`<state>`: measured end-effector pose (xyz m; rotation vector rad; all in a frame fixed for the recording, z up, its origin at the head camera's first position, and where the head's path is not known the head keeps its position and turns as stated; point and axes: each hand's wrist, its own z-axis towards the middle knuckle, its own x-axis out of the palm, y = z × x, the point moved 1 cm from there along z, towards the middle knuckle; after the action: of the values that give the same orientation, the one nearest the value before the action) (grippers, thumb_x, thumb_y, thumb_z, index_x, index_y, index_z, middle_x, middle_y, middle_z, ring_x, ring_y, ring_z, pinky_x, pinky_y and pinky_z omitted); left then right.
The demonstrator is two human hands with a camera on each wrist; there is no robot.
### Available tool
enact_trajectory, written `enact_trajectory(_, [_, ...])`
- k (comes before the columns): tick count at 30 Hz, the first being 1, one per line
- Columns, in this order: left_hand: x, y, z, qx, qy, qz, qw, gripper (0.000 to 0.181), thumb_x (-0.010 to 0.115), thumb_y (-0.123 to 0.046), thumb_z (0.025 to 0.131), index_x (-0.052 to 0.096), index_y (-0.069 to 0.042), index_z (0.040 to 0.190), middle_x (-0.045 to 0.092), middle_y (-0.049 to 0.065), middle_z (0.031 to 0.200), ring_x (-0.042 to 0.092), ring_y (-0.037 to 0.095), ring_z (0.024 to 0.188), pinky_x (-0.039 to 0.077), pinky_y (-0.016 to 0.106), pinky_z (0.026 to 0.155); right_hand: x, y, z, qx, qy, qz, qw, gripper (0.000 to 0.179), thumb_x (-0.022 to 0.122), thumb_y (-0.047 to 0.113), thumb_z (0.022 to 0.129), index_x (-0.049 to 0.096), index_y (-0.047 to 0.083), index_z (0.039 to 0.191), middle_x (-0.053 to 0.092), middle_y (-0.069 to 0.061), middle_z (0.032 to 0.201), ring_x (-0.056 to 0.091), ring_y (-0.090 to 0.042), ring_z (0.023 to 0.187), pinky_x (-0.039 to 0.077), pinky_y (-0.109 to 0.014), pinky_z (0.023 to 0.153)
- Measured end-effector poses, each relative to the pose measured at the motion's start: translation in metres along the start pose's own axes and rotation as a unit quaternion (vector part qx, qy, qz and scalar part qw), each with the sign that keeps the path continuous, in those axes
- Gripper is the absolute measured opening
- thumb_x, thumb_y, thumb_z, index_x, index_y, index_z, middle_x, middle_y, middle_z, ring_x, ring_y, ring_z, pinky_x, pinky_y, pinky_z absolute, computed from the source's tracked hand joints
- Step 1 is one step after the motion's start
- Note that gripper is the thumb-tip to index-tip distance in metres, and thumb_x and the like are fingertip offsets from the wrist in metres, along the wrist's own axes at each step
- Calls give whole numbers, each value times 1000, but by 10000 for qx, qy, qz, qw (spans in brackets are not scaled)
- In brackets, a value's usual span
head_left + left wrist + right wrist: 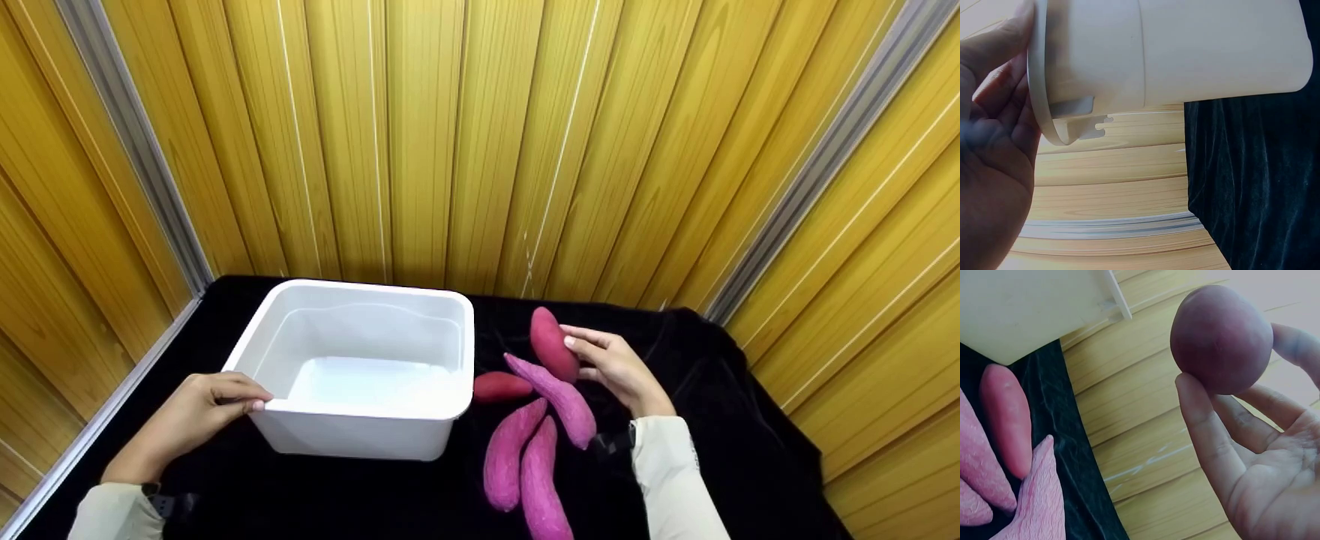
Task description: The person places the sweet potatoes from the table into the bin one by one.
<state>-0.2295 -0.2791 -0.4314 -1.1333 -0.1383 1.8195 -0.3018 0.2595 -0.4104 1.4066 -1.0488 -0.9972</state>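
A white plastic bin (360,435) stands on black cloth, its inside bare. My left hand (202,412) pinches the bin's near left rim, thumb and fingers on either side of it; the left wrist view shows the rim (1039,73) in that grip. My right hand (619,367) holds a smooth red sweet potato (551,341) raised above the others, right of the bin; in the right wrist view its rounded end (1221,340) faces the camera. Below it lie a second smooth red sweet potato (501,387) beside the bin and several rough purple sweet potatoes (514,457).
Black cloth (720,450) covers the table. Yellow wood-patterned panels (495,150) rise behind and at both sides, with grey metal strips (135,127) at the corners. One purple sweet potato (566,405) lies across the upper part of the pile.
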Motion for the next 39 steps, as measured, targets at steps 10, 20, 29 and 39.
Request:
enact_trajectory(10, [4, 4, -1, 39, -84, -141, 9999, 21, 76, 12, 70, 76, -6, 80, 72, 3, 79, 59, -6, 77, 44, 4, 69, 21, 12, 9, -95, 138, -64, 9998, 56, 62, 20, 95, 43, -4, 141, 61, -8, 125, 65, -13, 96, 56, -33, 82])
enact_trajectory(20, [4, 5, -2, 18, -67, -90, 9999, 21, 77, 11, 70, 76, -7, 80, 72, 4, 79, 58, -7, 78, 44, 3, 69, 42, 23, 18, -130, 302, -179, 9993, 54, 64, 21, 93, 46, -2, 139, 62, -12, 125, 67, -15, 95, 57, -33, 82])
enact_trajectory(29, [1, -1, -1, -88, -36, -20, 10000, 21, 77, 8, 71, 77, -10, 82, 72, -2, 80, 59, -7, 78, 45, 4, 70, 57, 33, 25, -142, 322, -366, 9987, 51, 66, 21, 92, 51, 0, 136, 61, -15, 127, 67, -16, 96, 57, -34, 83])
enact_trajectory(39, [1, -1, 0, -19, -32, 26, 10000, 22, 76, 9, 70, 76, -10, 82, 72, -1, 80, 59, -7, 78, 45, 4, 70, 80, 43, 35, -131, 477, -611, 9969, 50, 67, 24, 91, 54, 3, 135, 66, -12, 117, 67, -15, 92, 56, -32, 82])
